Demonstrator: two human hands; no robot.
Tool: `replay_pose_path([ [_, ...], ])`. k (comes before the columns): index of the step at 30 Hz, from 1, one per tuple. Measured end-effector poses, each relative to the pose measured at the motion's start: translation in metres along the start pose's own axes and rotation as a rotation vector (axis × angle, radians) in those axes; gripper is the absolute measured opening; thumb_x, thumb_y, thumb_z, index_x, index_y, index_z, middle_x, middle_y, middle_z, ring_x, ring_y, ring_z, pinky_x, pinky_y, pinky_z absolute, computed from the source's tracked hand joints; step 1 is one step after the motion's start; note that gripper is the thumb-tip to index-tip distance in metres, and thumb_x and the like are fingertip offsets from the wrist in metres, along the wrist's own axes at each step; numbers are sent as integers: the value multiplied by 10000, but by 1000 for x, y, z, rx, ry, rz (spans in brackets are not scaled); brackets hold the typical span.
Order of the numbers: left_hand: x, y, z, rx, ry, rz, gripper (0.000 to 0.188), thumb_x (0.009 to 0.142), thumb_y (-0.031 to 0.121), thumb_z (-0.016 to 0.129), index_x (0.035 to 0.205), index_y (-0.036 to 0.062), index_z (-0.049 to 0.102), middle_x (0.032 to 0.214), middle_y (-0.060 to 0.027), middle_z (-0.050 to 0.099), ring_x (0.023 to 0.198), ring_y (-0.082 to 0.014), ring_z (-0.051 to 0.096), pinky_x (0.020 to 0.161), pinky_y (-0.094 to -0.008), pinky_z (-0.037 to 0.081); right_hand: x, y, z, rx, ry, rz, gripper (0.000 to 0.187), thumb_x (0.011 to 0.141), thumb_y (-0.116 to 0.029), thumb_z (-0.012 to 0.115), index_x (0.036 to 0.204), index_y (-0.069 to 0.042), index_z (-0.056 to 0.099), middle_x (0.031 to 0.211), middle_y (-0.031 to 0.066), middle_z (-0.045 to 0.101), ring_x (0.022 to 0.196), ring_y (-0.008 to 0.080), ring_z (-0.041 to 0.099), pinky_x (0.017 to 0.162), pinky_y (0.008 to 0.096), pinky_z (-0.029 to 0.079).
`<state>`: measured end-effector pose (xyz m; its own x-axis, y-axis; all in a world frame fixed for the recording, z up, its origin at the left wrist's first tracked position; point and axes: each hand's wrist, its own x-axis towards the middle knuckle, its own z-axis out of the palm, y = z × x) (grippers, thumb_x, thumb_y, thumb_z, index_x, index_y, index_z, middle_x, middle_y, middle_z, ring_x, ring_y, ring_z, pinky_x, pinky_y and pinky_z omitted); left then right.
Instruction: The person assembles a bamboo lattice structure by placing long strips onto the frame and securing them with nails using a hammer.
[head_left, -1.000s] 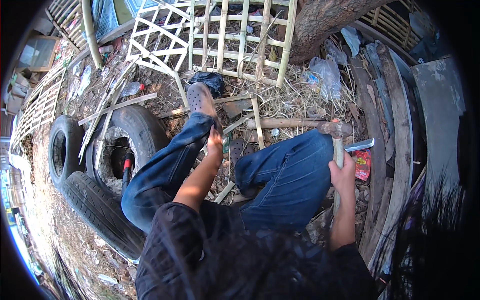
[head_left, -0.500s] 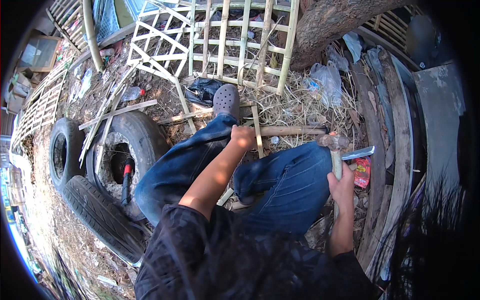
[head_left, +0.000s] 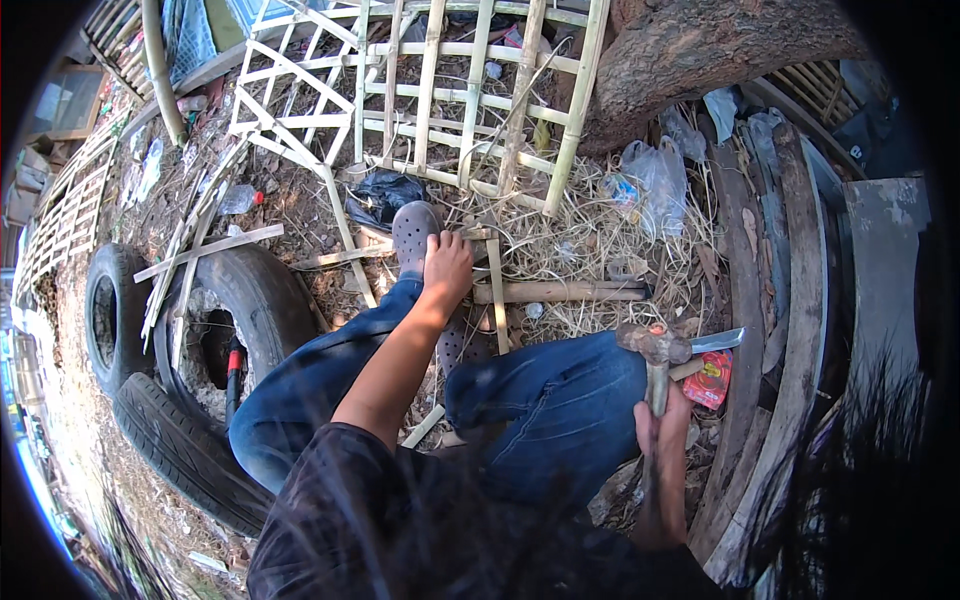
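My right hand (head_left: 664, 420) is wrapped round the handle of a hammer (head_left: 654, 345), its worn metal head pointing up above my bent right knee. Just beyond the hammer head a bright metal blade (head_left: 722, 340) sticks out to the right. My left hand (head_left: 448, 265) is closed beside the grey clog (head_left: 413, 235) on my left foot, over a bamboo strip (head_left: 478, 234); what its fingers grip is hidden. A second bamboo strip (head_left: 497, 290) runs from there toward me. Across the ground to its right lies a thick wooden rod (head_left: 565, 292) with a dark end.
A bamboo lattice (head_left: 450, 100) stands ahead, next to a tree trunk (head_left: 690, 70). Old tyres (head_left: 255, 290) are at the left, one with a red-and-black handle (head_left: 235, 365) in it. Weathered planks (head_left: 800, 300) line the right, by a red packet (head_left: 710, 380).
My left hand has moved left and forward from the end of the wooden rod to beside the clog. The right hand has come slightly nearer me with the hammer. The view has shifted a little.
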<state>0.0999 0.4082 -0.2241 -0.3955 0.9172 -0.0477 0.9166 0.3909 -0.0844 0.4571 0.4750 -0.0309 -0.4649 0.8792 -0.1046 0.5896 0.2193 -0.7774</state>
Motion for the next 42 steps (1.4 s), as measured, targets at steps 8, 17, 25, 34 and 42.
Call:
replay_pose_path([
  [8,29,-11,46,-274,-86,-160,406,787,121,543,1178,17,510,1135,-127,545,1126,-273,515,947,-426,403,24,-35,10,-24,-110,130,169,687,-17,522,839,51,553,600,92,496,547,150,454,538,329,422],
  [17,25,-51,75,-471,-159,-211,687,763,182,626,1361,-20,356,1365,-202,426,1280,-354,416,1052,-437,359,28,-57,18,-86,-61,123,227,686,-15,520,897,52,572,625,100,497,558,159,451,554,319,428],
  [25,1,-66,18,-571,37,-296,741,729,160,708,1372,28,365,1420,-255,363,1303,-399,380,1073,-459,341,13,-25,25,79,-29,192,277,686,-18,514,946,47,586,627,120,492,548,181,451,554,339,428],
  [34,-18,-91,-14,-587,230,-256,708,709,110,743,1326,34,403,1372,-245,403,1252,-383,438,1044,-447,372,0,-40,26,-3,49,99,223,710,-45,551,912,42,587,611,107,505,548,156,471,556,336,437],
  [42,-51,-107,-12,-759,63,-298,611,741,158,742,1272,83,450,1222,-193,530,1155,-375,513,981,-430,431,-13,-58,25,109,-108,72,137,795,-68,629,872,38,588,595,19,506,504,117,455,482,296,392],
])
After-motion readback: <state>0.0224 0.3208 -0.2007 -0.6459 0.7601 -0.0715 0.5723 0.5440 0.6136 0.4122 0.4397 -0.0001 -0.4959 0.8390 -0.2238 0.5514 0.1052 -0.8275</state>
